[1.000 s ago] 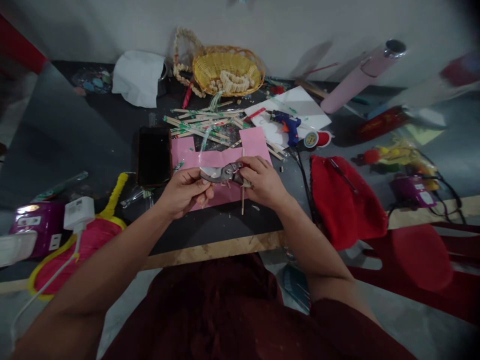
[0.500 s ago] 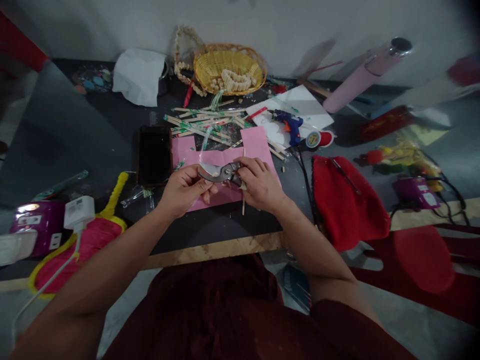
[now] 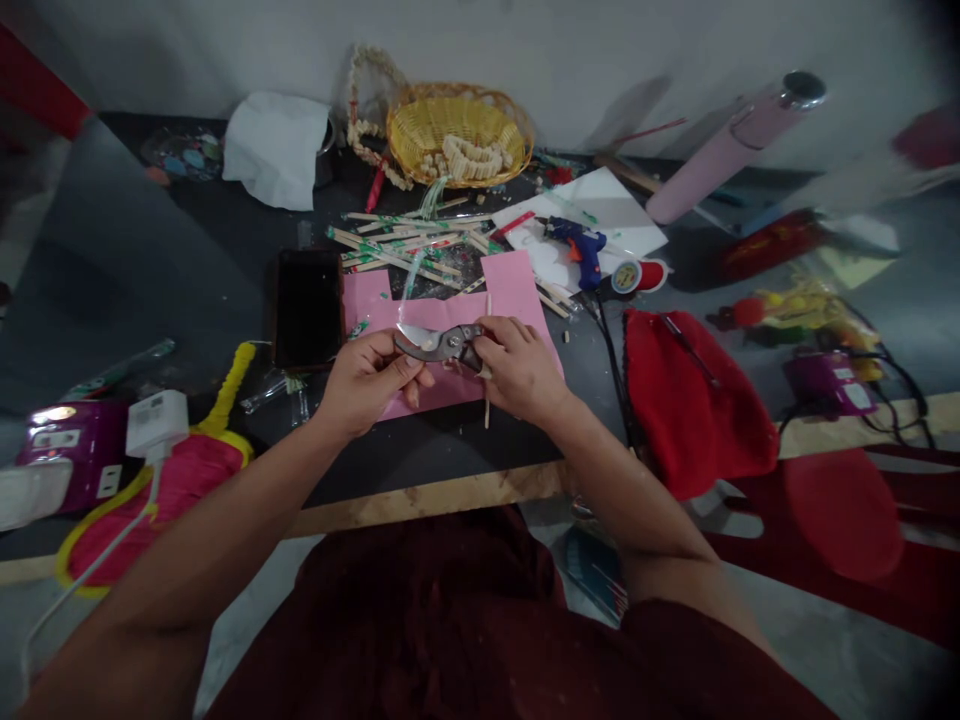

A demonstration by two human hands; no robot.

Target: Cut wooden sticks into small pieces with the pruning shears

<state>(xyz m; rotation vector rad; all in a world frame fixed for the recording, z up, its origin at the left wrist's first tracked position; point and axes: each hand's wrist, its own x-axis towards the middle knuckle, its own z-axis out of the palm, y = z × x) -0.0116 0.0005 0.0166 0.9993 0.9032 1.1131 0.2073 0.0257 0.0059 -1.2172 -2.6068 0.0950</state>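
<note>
My right hand [image 3: 521, 370] is wrapped round the handles of a pair of pruning shears [image 3: 450, 343], whose blades point left. A thin wooden stick [image 3: 487, 413] runs upright beside or under that hand's fingers; whether it is gripped too I cannot tell. My left hand [image 3: 367, 385] is closed in a pinch at the blade tips, and what lies between its fingers is hidden. Below both hands is a cut sheet of pink paper [image 3: 517, 285]. Behind them lies a pile of wooden sticks [image 3: 409, 245], several in green-printed wrappers.
Left of the paper lies a black phone [image 3: 308, 310]. A yellow wicker basket [image 3: 420, 130] holds beige pieces. To the right are a blue glue gun [image 3: 585, 250], a red thread spool [image 3: 652, 277], a red cloth [image 3: 690, 420] and a pink bottle [image 3: 739, 155]. The table edge [image 3: 435, 502] runs in front.
The blades of the pruning shears have shifted very slightly left and look a little closer together. Both hands stay almost in the same place.
</note>
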